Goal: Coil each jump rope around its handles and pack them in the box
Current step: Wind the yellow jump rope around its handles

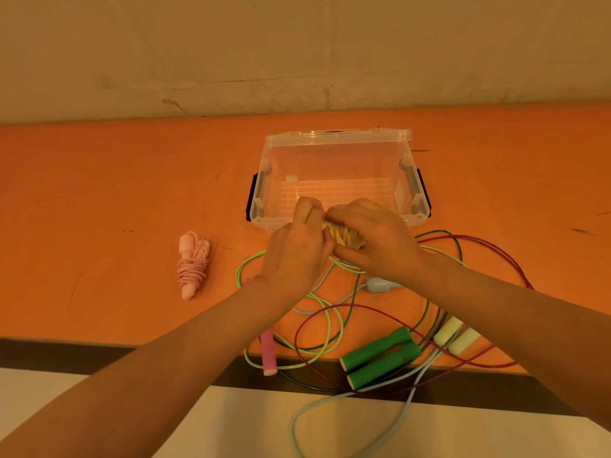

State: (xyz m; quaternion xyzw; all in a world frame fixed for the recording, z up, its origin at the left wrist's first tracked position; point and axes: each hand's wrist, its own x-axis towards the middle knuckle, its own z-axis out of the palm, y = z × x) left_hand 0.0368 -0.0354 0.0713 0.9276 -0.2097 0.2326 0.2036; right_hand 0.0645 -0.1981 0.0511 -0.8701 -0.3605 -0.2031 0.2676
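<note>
Orange tabletop [99, 193] with a clear plastic storage box [337, 150] sitting open near the far edge, black latches on both short sides, nothing inside it that I can see. Right in front of the box's near wall, both hands are bunched together over a cream-yellow jump rope bundle [344, 236], cord already wound in loops. The left hand [297, 246] has its fingers curled and pinching at the bundle's left end, and the right hand [373, 239] wraps over the top and right side, so both are gripping it.

Off to the left, well apart from everything, lies a pale pink jump rope [193, 264] coiled around its handles.

Underneath and nearer than the hands it's a total spaghetti pile: a light green cord [334, 320], a dark red cord [363, 309], and a pale blue cord [410, 401] that trails off the table's near edge. In that tangle sit two green handles [380, 357] side by side, two pale yellow foam handles [458, 335] just to their right, a pink handle [268, 355], and a pale blue handle [380, 285] partly hidden by the right wrist.
</note>
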